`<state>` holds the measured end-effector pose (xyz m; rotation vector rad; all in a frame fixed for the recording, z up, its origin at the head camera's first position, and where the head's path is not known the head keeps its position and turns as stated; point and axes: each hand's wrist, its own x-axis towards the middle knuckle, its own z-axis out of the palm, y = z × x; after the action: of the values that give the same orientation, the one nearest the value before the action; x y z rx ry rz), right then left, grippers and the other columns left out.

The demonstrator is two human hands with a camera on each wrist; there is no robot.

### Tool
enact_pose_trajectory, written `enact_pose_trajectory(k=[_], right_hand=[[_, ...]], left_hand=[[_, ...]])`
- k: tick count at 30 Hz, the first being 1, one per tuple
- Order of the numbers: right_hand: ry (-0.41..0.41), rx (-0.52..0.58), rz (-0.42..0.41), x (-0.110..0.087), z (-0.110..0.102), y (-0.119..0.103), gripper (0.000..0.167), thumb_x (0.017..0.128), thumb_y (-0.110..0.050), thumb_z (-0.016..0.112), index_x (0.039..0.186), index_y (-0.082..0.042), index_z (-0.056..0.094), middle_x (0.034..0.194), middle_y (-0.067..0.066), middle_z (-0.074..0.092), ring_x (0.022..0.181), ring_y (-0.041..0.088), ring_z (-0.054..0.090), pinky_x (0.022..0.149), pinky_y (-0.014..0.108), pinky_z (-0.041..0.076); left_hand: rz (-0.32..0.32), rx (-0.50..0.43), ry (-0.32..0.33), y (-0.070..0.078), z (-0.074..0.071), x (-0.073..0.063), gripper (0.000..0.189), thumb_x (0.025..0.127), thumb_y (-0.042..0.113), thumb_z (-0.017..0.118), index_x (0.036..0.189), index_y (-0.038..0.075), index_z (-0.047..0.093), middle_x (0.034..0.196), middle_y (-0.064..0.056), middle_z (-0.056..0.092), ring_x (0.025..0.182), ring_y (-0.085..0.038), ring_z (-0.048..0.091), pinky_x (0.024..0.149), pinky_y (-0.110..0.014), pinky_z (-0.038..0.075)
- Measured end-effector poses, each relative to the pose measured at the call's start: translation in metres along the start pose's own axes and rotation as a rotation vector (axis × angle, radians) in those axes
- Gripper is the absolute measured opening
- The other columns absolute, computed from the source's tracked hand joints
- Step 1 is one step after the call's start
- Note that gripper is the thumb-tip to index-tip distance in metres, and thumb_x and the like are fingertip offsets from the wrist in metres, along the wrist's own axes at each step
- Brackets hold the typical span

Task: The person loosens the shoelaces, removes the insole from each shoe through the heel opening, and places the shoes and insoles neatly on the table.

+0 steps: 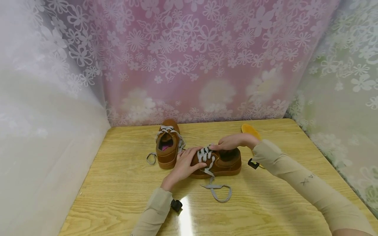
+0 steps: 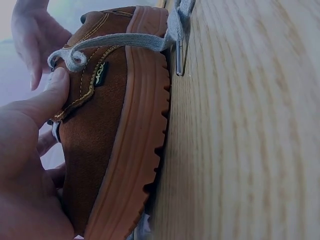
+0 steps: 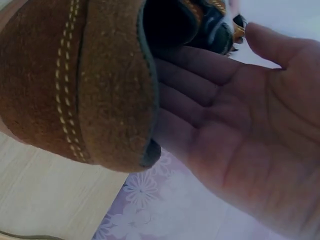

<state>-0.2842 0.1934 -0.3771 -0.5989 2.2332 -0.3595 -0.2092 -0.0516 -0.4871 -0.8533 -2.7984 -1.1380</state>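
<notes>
A brown suede shoe (image 1: 225,169) with a gum sole lies upright on the table, toe to the left, grey laces (image 1: 204,154) crossed over its tongue. My left hand (image 1: 183,166) grips the toe end from above, thumb on the near side by the laces, other fingers over the far side. Into the shoe's opening reach the straight fingers of my right hand (image 3: 240,110), their tips hidden inside; its thumb stays outside, close to the tongue. One loose lace end (image 1: 225,200) trails in a loop on the wood in front of the shoe.
Left of the gripped shoe stands its brown mate (image 1: 167,159), laced, toe pointing away. A yellow insole-shaped piece (image 1: 249,129) lies behind my right wrist, partly covered by the sleeve. Flowered curtains (image 1: 195,65) hang around the wooden table (image 1: 124,196).
</notes>
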Motion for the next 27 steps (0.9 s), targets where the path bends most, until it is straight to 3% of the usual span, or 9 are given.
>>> enact_pose_trajectory(k=[4, 8, 11, 15, 20, 24, 26, 27], right_hand=[[-0.053, -0.049, 0.054, 0.005, 0.000, -0.007, 0.074, 0.102, -0.067, 0.038, 0.132, -0.004, 0.064, 0.125, 0.011, 0.063, 0.111, 0.025, 0.061, 0.103, 0.049, 0.044], [-0.103, -0.053, 0.088, 0.007, 0.001, -0.011, 0.082, 0.100, -0.070, 0.039, 0.148, -0.004, 0.051, 0.150, 0.017, 0.049, 0.138, 0.036, 0.047, 0.113, 0.054, 0.036], [-0.140, -0.046, 0.104, 0.009, 0.002, -0.010, 0.088, 0.099, -0.072, 0.038, 0.154, -0.003, 0.041, 0.159, 0.019, 0.038, 0.146, 0.040, 0.035, 0.117, 0.056, 0.029], [-0.162, -0.026, 0.096, 0.011, 0.002, -0.005, 0.090, 0.099, -0.073, 0.037, 0.156, -0.004, 0.037, 0.161, 0.019, 0.034, 0.148, 0.040, 0.031, 0.118, 0.057, 0.028], [-0.163, 0.006, 0.056, 0.010, -0.002, 0.001, 0.079, 0.102, -0.065, 0.040, 0.150, -0.003, 0.047, 0.153, 0.019, 0.045, 0.142, 0.039, 0.041, 0.114, 0.055, 0.034], [-0.201, 0.058, -0.025, 0.007, -0.007, 0.006, 0.045, 0.110, -0.035, 0.042, 0.128, -0.001, 0.066, 0.122, 0.013, 0.068, 0.110, 0.027, 0.066, 0.098, 0.041, 0.051], [-0.238, 0.076, -0.060, 0.006, -0.009, 0.008, 0.034, 0.109, -0.018, 0.042, 0.123, -0.002, 0.069, 0.109, 0.008, 0.071, 0.092, 0.018, 0.067, 0.086, 0.034, 0.054], [-0.250, 0.064, -0.079, 0.006, -0.010, 0.008, 0.032, 0.107, -0.012, 0.044, 0.124, -0.003, 0.069, 0.110, 0.005, 0.072, 0.089, 0.014, 0.065, 0.083, 0.031, 0.054]], left_hand=[[0.006, -0.004, 0.007, 0.001, -0.001, 0.000, 0.067, 0.097, 0.047, 0.065, 0.155, 0.021, 0.041, 0.152, -0.004, 0.047, 0.141, -0.028, 0.042, 0.114, -0.066, 0.022], [0.006, -0.008, 0.011, 0.001, -0.001, 0.000, 0.066, 0.097, 0.047, 0.066, 0.154, 0.021, 0.042, 0.151, -0.005, 0.048, 0.141, -0.028, 0.043, 0.113, -0.066, 0.023], [0.002, -0.011, 0.007, 0.002, 0.000, -0.001, 0.066, 0.097, 0.047, 0.066, 0.154, 0.022, 0.042, 0.150, -0.006, 0.048, 0.140, -0.029, 0.044, 0.113, -0.066, 0.023], [-0.005, -0.003, 0.000, 0.004, 0.000, -0.002, 0.067, 0.097, 0.046, 0.066, 0.154, 0.021, 0.042, 0.150, -0.006, 0.048, 0.140, -0.029, 0.043, 0.113, -0.065, 0.022], [-0.009, 0.003, 0.003, 0.003, 0.001, -0.001, 0.068, 0.097, 0.047, 0.066, 0.154, 0.020, 0.042, 0.150, -0.005, 0.048, 0.140, -0.029, 0.044, 0.113, -0.065, 0.023], [-0.011, -0.005, 0.007, 0.003, 0.001, -0.001, 0.068, 0.097, 0.047, 0.066, 0.154, 0.020, 0.042, 0.151, -0.005, 0.048, 0.140, -0.029, 0.044, 0.113, -0.064, 0.023], [-0.012, -0.011, 0.006, 0.003, 0.001, -0.002, 0.067, 0.097, 0.047, 0.066, 0.154, 0.020, 0.042, 0.151, -0.005, 0.048, 0.140, -0.029, 0.043, 0.113, -0.064, 0.023], [-0.011, -0.011, 0.007, 0.003, 0.001, -0.002, 0.067, 0.097, 0.047, 0.066, 0.154, 0.020, 0.042, 0.151, -0.005, 0.048, 0.140, -0.029, 0.043, 0.114, -0.064, 0.023]])
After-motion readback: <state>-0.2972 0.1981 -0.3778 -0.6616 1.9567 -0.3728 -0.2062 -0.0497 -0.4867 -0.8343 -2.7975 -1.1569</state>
